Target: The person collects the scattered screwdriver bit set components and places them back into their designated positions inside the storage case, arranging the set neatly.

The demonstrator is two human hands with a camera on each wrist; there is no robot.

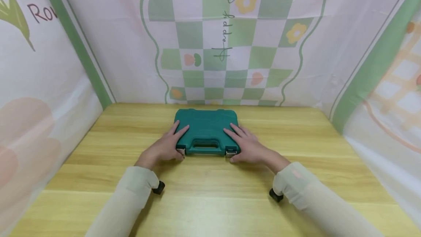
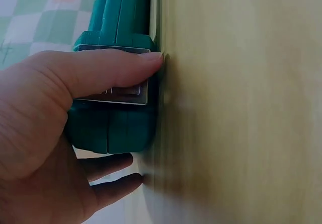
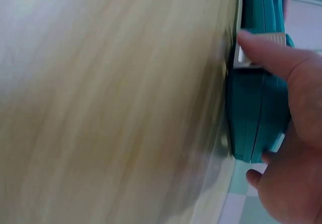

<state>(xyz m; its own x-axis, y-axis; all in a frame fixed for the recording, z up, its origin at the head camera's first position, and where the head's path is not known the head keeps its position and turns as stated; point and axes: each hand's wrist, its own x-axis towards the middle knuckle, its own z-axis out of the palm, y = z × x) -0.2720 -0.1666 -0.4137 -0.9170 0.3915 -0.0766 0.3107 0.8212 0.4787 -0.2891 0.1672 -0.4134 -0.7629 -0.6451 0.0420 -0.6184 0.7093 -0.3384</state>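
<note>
Case: a teal plastic tool case (image 1: pixel 206 127) lay flat on the wooden table (image 1: pixel 210 193), near the middle, its moulded handle and two metal latches facing the person
Left hand: the left hand (image 1: pixel 167 145) rested on the case's left front corner, fingers spread over the lid; in the left wrist view the thumb (image 2: pixel 105 70) lay across the left latch (image 2: pixel 123 94), its tip against the table edge of the case
Right hand: the right hand (image 1: pixel 245 145) sat on the right front corner, fingers apart and laid flat over the lid, thumb (image 3: pixel 266 55) pressed on the right latch (image 3: pixel 246 58)
Grip: each hand clasped its corner between thumb in front and fingers on top
Lid: shut; the seam between the two halves showed closed in both wrist views
Sleeves: pale sleeves (image 1: pixel 131 193) covered both forearms, a small black device at each wrist
Surroundings: a printed cloth backdrop (image 1: pixel 227 39) in green and pink checks enclosed the table on three sides
</note>
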